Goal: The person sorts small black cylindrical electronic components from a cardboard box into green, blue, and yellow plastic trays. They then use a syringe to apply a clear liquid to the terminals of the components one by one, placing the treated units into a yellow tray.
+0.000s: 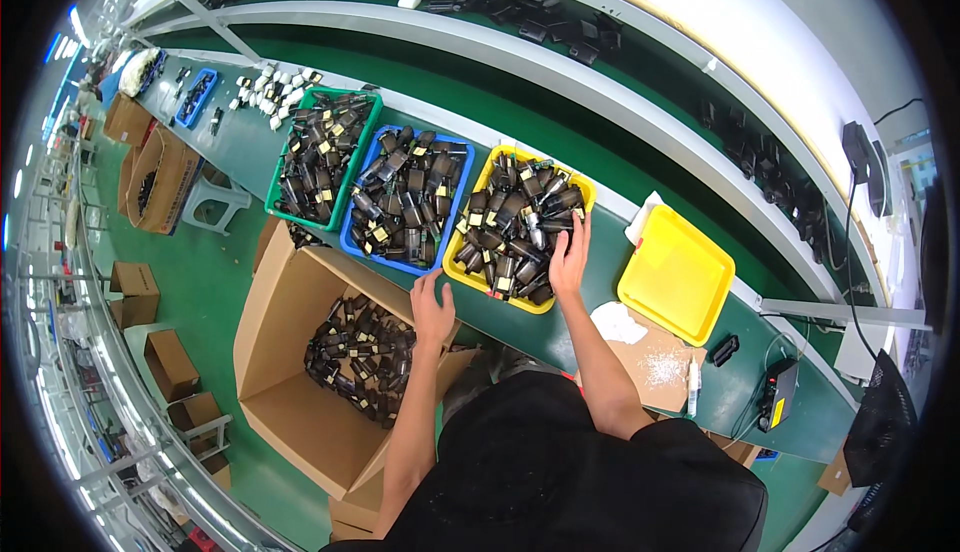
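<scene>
A yellow tray (pixel 587 188) heaped with small dark plastic parts (pixel 512 214) stands on the green bench before me. At its right side is my right hand (pixel 570 257), fingers stretched over the rim and next to the parts. My left hand (pixel 432 310) is by the near left corner of this tray, below the blue tray (pixel 402 266), with its fingers apart. Whether it touches either rim I cannot tell. Left of the blue tray stands a green tray (pixel 272 197). Both hold similar dark parts, some with pale yellow pieces on them.
A large open carton (pixel 270 352) with more dark parts stands below the bench at left. On the bench's right lie an empty yellow tray (pixel 678 272), cardboard with white granules (pixel 660 370), a white tube (pixel 693 387) and a black device (pixel 778 392). White pieces (pixel 275 90) lie far left.
</scene>
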{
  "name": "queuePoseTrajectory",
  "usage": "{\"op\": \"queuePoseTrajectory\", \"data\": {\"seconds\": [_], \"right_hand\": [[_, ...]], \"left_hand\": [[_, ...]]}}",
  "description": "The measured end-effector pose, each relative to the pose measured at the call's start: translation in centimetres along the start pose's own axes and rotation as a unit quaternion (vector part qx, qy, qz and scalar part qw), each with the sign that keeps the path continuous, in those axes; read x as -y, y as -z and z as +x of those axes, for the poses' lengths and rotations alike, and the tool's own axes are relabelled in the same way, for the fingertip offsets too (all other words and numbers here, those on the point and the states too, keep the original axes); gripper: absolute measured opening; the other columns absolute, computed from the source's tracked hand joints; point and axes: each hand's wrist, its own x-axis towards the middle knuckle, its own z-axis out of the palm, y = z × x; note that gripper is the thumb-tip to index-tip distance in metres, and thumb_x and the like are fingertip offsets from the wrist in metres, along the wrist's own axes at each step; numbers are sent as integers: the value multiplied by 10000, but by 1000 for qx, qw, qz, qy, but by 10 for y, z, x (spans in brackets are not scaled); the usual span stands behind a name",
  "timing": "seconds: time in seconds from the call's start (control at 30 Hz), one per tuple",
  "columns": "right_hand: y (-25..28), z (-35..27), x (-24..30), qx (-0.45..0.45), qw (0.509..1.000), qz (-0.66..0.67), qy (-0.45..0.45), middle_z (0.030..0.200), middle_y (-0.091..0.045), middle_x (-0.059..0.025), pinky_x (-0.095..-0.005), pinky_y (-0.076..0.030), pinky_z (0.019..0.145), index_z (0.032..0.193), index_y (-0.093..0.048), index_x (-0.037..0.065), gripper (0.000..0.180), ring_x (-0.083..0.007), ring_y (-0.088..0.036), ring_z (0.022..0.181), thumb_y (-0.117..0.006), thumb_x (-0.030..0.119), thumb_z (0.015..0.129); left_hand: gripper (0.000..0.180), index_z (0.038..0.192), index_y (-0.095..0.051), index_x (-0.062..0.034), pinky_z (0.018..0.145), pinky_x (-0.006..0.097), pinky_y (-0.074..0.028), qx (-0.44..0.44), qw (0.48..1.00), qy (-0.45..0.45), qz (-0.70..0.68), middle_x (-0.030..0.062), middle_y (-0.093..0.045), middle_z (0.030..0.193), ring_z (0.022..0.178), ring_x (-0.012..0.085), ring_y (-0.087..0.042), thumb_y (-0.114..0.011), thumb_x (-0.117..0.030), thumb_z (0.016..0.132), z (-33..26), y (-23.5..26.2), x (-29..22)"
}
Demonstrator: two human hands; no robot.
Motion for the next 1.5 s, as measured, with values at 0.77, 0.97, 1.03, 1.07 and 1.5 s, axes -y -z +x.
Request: {"op": "queuePoseTrajectory", "data": {"seconds": [0.77,0.97,1.03,1.07,1.5], "right_hand": [[2,-26,-26,-10,976,111,-187,1490,-366,-257,-390,-254,1158,1443,-347,-50,545,-373,-342,1398,-385,310,1036],[2,-33,-26,-1,982,78,-172,1477,-400,-248,-382,-262,1149,1458,-335,-36,543,-355,-366,1391,-386,305,1039],[4,-33,-27,5,981,81,-177,1477,-401,-245,-379,-262,1149,1463,-328,-36,545,-347,-369,1391,-389,302,1039],[5,-33,-27,8,980,82,-180,1477,-402,-244,-378,-261,1149,1465,-324,-36,547,-343,-370,1391,-390,300,1039],[18,-23,-15,83,927,95,-354,1369,-506,-287,-366,-333,1105,1449,-363,-53,641,-349,-474,1312,-368,430,1027]], "left_hand": [[681,1439,-362,59,1108,465,-309,178,983,26,31,311,-443,1402,1307,456,-406,-367,-470,1010,126,-77,-11],[670,1444,-382,24,1124,465,-284,199,978,62,32,275,-439,1427,1329,439,-386,-358,-482,1006,134,-77,-11],[654,1433,-400,22,1122,464,-290,196,978,68,32,266,-454,1419,1320,437,-401,-366,-471,1005,133,-77,-11],[644,1438,-391,26,1126,448,-291,194,978,72,11,267,-450,1425,1329,424,-399,-379,-452,1006,133,-76,-11],[685,1438,-395,25,1056,460,-371,212,975,46,50,301,-506,1325,1231,449,-481,-390,-489,986,136,-70,-25]]}}
